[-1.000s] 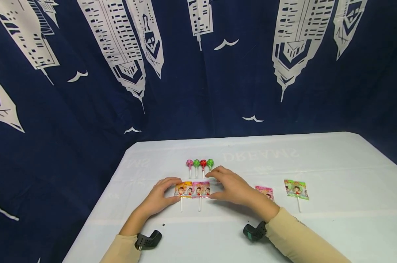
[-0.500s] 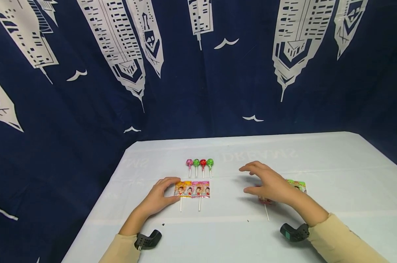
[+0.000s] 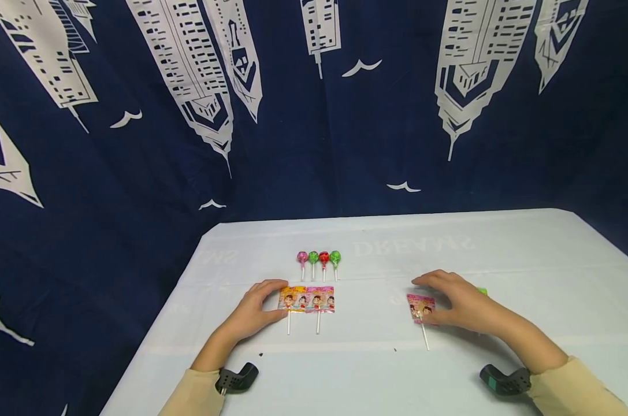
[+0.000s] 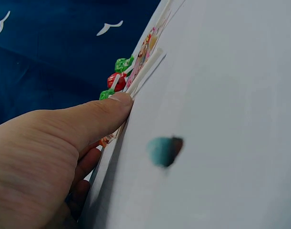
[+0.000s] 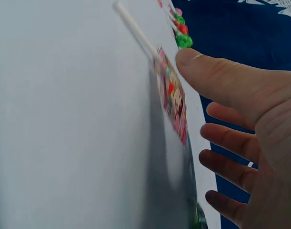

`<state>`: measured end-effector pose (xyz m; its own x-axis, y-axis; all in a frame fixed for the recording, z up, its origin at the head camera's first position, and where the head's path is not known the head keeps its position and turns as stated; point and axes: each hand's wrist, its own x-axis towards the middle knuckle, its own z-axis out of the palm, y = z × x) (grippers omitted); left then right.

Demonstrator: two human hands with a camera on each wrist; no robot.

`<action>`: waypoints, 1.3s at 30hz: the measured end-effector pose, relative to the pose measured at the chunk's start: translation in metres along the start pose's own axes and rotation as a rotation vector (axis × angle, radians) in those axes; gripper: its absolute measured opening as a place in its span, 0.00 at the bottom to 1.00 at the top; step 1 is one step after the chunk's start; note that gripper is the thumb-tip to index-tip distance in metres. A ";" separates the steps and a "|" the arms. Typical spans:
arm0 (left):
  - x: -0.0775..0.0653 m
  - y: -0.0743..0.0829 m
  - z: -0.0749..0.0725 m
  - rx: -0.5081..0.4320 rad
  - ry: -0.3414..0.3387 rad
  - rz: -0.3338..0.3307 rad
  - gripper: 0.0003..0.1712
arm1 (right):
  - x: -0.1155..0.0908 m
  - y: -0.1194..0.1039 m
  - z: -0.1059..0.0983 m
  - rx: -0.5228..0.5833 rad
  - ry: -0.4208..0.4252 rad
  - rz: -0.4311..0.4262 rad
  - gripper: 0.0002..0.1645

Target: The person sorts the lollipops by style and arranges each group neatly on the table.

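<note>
Just swung the right hand point(image 3: 464, 301) further right, over to the tilted pink lollipop point(image 3: 417, 305) on the bench point(image 3: 345, 381), loose and gripping nothing yet. Kept the left hand point(image 3: 252, 307) curled round the left edge of the orange lollipop point(image 3: 294, 298). Probably meant fetching another, tbh.

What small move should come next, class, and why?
Probably close the right hand on the pink-wrapped lollipop by its thumb: the fingers are spread, holding nothing, and this lollipop lies apart from the flat-wrapped pair at the left hand.
</note>
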<state>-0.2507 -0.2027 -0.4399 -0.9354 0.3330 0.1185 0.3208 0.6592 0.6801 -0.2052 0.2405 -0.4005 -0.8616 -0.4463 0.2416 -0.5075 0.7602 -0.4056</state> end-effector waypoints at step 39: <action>0.001 -0.003 0.002 0.007 0.005 -0.003 0.34 | -0.005 0.011 0.012 -0.049 -0.008 0.016 0.35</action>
<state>-0.2523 -0.2028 -0.4427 -0.9371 0.3278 0.1201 0.3191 0.6647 0.6755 -0.2063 0.2451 -0.4169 -0.8697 -0.4375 0.2286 -0.4932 0.7892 -0.3658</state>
